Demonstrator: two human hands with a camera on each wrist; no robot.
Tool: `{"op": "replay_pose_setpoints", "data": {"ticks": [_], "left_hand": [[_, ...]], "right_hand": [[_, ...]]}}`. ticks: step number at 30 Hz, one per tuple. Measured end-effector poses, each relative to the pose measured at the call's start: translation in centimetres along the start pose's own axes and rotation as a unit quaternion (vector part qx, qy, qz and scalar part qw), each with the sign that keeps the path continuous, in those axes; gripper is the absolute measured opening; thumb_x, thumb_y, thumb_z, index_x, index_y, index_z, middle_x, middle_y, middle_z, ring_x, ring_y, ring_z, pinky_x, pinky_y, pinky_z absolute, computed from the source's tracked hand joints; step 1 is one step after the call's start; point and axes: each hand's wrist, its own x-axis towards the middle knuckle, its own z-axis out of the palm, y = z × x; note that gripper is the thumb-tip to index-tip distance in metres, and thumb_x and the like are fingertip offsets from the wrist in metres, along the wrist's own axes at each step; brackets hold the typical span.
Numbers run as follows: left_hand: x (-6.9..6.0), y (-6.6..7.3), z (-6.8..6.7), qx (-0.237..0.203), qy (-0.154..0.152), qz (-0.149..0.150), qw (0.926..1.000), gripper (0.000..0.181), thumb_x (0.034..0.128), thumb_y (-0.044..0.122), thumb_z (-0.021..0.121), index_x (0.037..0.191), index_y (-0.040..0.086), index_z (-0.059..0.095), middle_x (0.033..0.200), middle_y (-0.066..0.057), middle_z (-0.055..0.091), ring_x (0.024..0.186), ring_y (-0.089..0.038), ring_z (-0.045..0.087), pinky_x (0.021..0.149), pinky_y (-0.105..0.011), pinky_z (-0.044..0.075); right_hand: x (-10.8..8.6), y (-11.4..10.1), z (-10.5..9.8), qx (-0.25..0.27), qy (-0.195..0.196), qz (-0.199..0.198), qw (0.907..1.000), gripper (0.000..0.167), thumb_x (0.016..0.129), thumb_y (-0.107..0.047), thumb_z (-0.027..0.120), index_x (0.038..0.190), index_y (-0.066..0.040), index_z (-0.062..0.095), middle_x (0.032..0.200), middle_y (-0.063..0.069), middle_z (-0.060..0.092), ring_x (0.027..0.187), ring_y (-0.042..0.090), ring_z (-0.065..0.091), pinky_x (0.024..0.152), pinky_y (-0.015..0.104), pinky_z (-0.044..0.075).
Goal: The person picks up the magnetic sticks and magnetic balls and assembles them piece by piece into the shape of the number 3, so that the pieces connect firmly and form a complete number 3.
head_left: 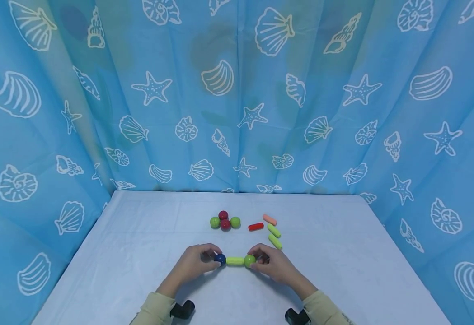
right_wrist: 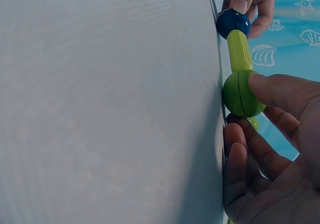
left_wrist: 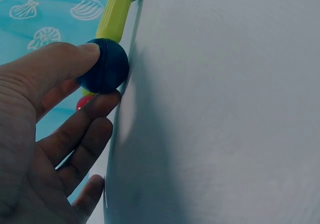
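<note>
As a person's left hand (head_left: 196,262) pinches a dark blue ball (head_left: 220,259) between thumb and fingertips, the right hand (head_left: 275,264) grips a green ball (head_left: 250,261) the same way, a short lime rod (head_left: 235,261) bridging the two at the near middle of a white bench (head_left: 147,243). Both hands are closed only as far as the balls allow; the wrist views show a thumb pressed on each ball and the lower fingers loosely bent, clear of it. Each end of the rod meets a ball.

Beyond the hands, two red balls (head_left: 225,225) and two more green balls (head_left: 235,221) sit in a tight cluster. To the cluster's right lie a red rod (head_left: 255,226), a salmon rod (head_left: 269,220) and two further lime rods (head_left: 274,230), slanted one behind the other near the right hand. Pale sleeves (head_left: 155,309) cover the forearms, and a blue curtain (head_left: 188,149) printed with white shells and starfish hangs behind the bench.
</note>
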Motion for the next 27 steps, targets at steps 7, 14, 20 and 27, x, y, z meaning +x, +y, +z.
{"op": "replay_pose_setpoints", "data": {"ticks": [7, 14, 20, 27], "left_hand": [[-0.16, 0.34, 0.06, -0.001, 0.002, -0.003, 1.0, 0.027, 0.0856, 0.022, 0.083, 0.111, 0.024, 0.073, 0.095, 0.009, 0.067, 0.092, -0.014, 0.06, 0.088, -0.042, 0.053], [-0.16, 0.17, 0.18, -0.007, 0.001, -0.007, 0.9999, 0.026, 0.0862, 0.022, 0.082, 0.11, 0.024, 0.072, 0.093, 0.009, 0.066, 0.09, -0.014, 0.06, 0.086, -0.041, 0.053], [-0.09, 0.02, 0.26, 0.003, -0.002, 0.002, 1.0, 0.035, 0.0864, 0.024, 0.082, 0.118, 0.023, 0.069, 0.092, 0.008, 0.065, 0.088, -0.014, 0.059, 0.082, -0.037, 0.053], [0.03, -0.04, 0.34, 0.031, -0.001, 0.009, 0.9995, 0.053, 0.0831, 0.032, 0.085, 0.13, 0.022, 0.063, 0.094, 0.008, 0.062, 0.088, -0.013, 0.057, 0.082, -0.036, 0.053]], "right_hand": [[-0.04, -0.08, 0.0, -0.006, 0.006, 0.0, 1.0, 0.03, 0.088, -0.021, 0.08, 0.115, -0.021, 0.067, 0.1, -0.008, 0.066, 0.084, 0.014, 0.058, 0.072, 0.029, 0.051], [-0.03, 0.03, 0.08, 0.007, 0.01, 0.009, 0.9999, 0.036, 0.088, -0.022, 0.08, 0.121, -0.022, 0.066, 0.104, -0.005, 0.069, 0.086, 0.014, 0.06, 0.075, 0.03, 0.052], [-0.1, 0.07, -0.09, 0.013, 0.005, -0.003, 0.9999, 0.028, 0.09, -0.018, 0.078, 0.116, -0.02, 0.067, 0.106, -0.005, 0.068, 0.087, 0.014, 0.06, 0.077, 0.028, 0.053], [0.0, 0.15, -0.08, 0.014, 0.003, -0.002, 0.9999, 0.028, 0.09, -0.017, 0.078, 0.116, -0.02, 0.067, 0.107, -0.005, 0.068, 0.087, 0.014, 0.06, 0.078, 0.029, 0.053]]}}
